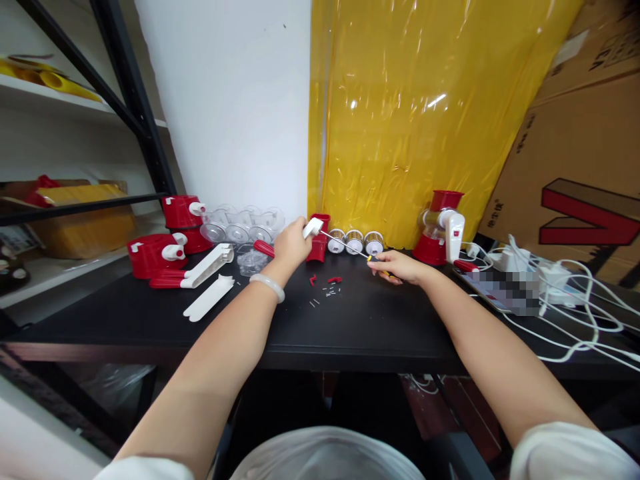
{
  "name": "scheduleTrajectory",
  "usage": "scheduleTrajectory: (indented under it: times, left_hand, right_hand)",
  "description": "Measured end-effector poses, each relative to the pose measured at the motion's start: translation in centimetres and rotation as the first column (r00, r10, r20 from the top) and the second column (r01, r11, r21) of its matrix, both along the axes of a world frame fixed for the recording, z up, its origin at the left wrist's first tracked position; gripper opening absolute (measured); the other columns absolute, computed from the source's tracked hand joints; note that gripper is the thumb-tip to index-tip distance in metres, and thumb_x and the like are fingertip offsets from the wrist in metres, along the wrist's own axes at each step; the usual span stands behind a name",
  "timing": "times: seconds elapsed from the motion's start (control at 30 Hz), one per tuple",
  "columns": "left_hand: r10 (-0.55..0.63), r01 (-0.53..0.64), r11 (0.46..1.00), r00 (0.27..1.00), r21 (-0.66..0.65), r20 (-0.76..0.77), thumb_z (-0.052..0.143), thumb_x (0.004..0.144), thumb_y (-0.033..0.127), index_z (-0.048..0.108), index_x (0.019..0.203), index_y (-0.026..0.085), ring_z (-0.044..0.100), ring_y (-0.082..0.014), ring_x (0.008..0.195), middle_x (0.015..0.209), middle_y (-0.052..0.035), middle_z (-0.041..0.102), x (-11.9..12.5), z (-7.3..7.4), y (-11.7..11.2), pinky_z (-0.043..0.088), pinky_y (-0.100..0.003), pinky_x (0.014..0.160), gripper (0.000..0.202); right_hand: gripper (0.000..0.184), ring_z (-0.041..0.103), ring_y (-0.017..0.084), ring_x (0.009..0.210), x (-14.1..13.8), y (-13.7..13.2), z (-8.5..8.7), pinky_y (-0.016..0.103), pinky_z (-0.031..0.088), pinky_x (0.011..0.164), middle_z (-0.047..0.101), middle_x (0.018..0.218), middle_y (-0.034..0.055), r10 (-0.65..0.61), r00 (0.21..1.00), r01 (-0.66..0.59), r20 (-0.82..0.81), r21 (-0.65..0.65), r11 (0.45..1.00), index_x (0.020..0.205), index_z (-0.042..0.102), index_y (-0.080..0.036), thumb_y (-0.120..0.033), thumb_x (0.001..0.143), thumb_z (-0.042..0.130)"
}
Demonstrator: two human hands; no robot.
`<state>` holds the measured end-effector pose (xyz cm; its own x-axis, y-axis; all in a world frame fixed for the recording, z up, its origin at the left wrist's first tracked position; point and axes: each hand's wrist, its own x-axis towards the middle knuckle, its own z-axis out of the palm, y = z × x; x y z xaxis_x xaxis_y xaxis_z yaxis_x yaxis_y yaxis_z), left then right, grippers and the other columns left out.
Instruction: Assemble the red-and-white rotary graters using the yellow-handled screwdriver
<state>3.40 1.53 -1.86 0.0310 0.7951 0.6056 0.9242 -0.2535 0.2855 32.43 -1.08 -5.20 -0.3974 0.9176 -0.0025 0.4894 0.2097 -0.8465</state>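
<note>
My left hand (291,248) is closed around a white and red plastic part (311,230), held just above the black table (350,327). A red handle piece (263,248) sticks out to the left of that hand. My right hand (395,267) is closed on a screwdriver (345,245) whose thin metal shaft points left, its tip at the white part. Small screws and red bits (325,287) lie on the table between my hands. A red cup-like part (319,243) stands just behind the left hand.
Three metal drum pieces (355,241) stand by the yellow sheet. An assembled red and white device (443,230) is at right, red housings (155,253), clear bowls (240,227) and white handles (210,297) at left. White cables and chargers (550,287) cover the right side.
</note>
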Motion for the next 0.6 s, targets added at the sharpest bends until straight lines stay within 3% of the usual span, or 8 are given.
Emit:
scheduleTrajectory:
  times: [0.13,0.27,0.4,0.5,0.6]
  left_hand:
    - [0.018,-0.020,1.000,0.993,0.011,0.121,0.052,0.087,0.039,0.053,0.107,0.024,0.065,-0.0275,0.094,0.099,-0.0084,0.069,-0.4,-0.1,0.8,0.046,-0.033,0.073,0.025]
    - [-0.037,0.016,0.998,0.947,0.066,0.320,0.058,0.084,0.035,0.052,0.109,0.021,0.066,-0.0287,0.096,0.100,-0.0108,0.069,-0.8,-0.8,2.6,0.048,-0.036,0.077,0.029]
    - [-0.264,0.197,0.964,0.775,0.178,0.574,0.064,0.079,0.025,0.052,0.106,0.020,0.066,-0.0228,0.095,0.104,-0.0077,0.068,-0.3,-1.1,4.1,0.050,-0.034,0.082,0.031]
    - [-0.407,0.289,0.913,0.648,0.286,0.644,0.068,0.073,0.018,0.054,0.104,0.019,0.065,-0.0196,0.098,0.106,-0.0057,0.068,0.2,-0.8,4.1,0.050,-0.032,0.088,0.034]
    - [-0.475,0.342,0.880,0.592,0.331,0.651,0.068,0.072,0.017,0.057,0.100,0.017,0.064,-0.0195,0.099,0.104,-0.0055,0.069,0.6,-0.4,3.7,0.049,-0.033,0.091,0.030]
  right_hand:
    - [0.048,0.044,0.008,0.040,0.0,-0.1,0.6,0.022,0.033,0.041,0.051,0.053,-0.0046,-0.167,0.970,0.118,0.175,0.264,0.957,0.075,0.055,-0.018,-0.065,0.074,0.062]
    - [0.047,0.050,0.011,0.051,0.2,0.0,0.8,0.024,0.037,0.052,0.057,0.059,-0.0016,-0.323,0.933,0.197,0.161,0.523,0.829,0.076,0.061,-0.018,-0.065,0.076,0.059]
    - [0.045,0.053,0.013,0.061,0.4,0.3,0.6,0.025,0.037,0.058,0.061,0.067,0.0004,-0.391,0.914,0.219,0.109,0.679,0.701,0.073,0.064,-0.017,-0.061,0.079,0.059]
    - [0.042,0.053,0.013,0.062,0.4,0.3,0.5,0.024,0.037,0.059,0.062,0.068,0.0003,-0.394,0.913,0.203,0.108,0.717,0.667,0.074,0.065,-0.017,-0.058,0.080,0.059]
    - [0.039,0.055,0.014,0.063,0.2,0.3,0.4,0.025,0.038,0.060,0.064,0.070,0.0009,-0.392,0.913,0.191,0.117,0.725,0.661,0.077,0.067,-0.017,-0.056,0.080,0.059]
